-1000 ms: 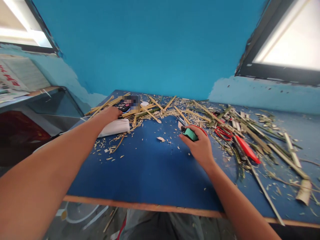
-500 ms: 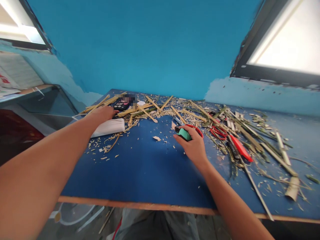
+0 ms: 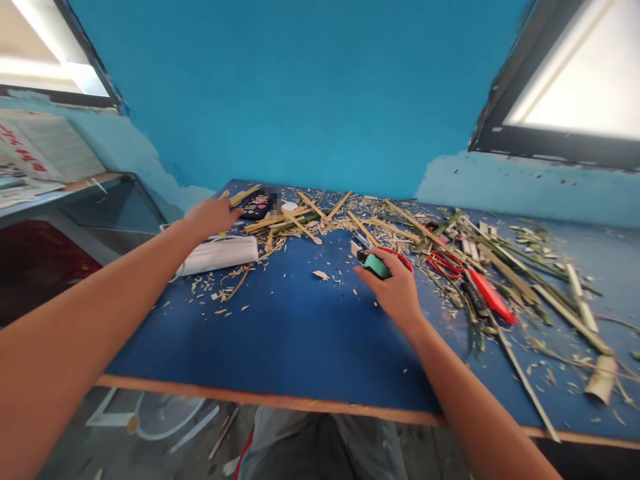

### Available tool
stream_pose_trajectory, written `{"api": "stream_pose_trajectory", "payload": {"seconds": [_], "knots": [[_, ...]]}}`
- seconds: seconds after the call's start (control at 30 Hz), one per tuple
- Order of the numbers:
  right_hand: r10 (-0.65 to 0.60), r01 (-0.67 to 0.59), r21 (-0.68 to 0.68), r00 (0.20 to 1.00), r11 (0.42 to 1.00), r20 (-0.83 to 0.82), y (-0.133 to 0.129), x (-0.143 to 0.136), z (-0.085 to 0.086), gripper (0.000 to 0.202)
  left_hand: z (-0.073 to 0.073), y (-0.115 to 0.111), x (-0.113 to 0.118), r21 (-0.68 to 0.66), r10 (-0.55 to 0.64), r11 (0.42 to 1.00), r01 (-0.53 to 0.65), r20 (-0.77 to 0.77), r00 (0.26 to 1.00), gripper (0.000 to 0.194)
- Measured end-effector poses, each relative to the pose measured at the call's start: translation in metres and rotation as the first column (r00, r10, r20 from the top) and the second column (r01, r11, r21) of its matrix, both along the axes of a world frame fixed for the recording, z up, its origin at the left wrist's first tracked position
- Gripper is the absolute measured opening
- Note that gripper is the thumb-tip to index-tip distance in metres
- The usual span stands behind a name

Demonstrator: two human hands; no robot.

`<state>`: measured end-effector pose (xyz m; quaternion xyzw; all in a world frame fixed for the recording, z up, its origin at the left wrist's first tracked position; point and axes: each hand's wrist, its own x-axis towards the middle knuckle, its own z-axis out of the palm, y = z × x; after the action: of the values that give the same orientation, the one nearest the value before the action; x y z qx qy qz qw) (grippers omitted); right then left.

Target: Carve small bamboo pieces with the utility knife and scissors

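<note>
My left hand [image 3: 211, 219] is at the back left of the table, its fingers closed around bamboo strips [image 3: 245, 195] that stick out past it. A dark phone with a patterned case [image 3: 257, 205] lies just right of those fingers. In front of this hand rests a white pouch-like case [image 3: 220, 255]. My right hand [image 3: 393, 283] is closed on a small teal-and-black tool [image 3: 376, 265], low over the middle of the table; its exact kind is unclear. Red-handled scissors [image 3: 400, 257] lie partly hidden behind that hand. More bamboo strips [image 3: 305, 230] lie crossed between the hands.
Shavings cover the back of the blue table [image 3: 290, 347]. At right lie a second red-handled pair [image 3: 445, 265], a red-handled tool [image 3: 493, 297], long bamboo pieces [image 3: 570, 317] and a short bamboo tube [image 3: 603, 379]. A shelf with papers [image 3: 45, 150] stands left; a blue wall closes the back.
My left hand has risen slightly and moved back, and the strips now angle up from it. The right hand keeps its hold on the teal-and-black tool. The view has shifted a little left.
</note>
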<state>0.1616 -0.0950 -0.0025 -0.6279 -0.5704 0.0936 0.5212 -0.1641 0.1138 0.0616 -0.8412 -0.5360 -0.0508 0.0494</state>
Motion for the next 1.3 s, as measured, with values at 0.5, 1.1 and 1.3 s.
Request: {"api": "stream_pose_trajectory", "payload": {"seconds": [0.5,1.1,1.3], "knots": [[0.025,-0.025,0.017,1.0,1.0,-0.008,0.002,0.004,-0.001,0.039,-0.042,-0.108,0.132,-0.281,-0.494,0.814,0.509,0.128,0.86,0.031],[0.223,-0.187,-0.243,0.966,0.952,0.129,0.002,0.003,0.001,0.037,-0.07,-0.119,0.152,-0.377,0.296,0.568,0.731,0.923,0.246,0.026],[0.241,-0.204,-0.246,0.961,0.948,0.134,0.0,0.004,0.002,0.034,-0.07,-0.12,0.148,-0.372,0.301,0.556,0.744,0.924,0.237,0.026]]}}
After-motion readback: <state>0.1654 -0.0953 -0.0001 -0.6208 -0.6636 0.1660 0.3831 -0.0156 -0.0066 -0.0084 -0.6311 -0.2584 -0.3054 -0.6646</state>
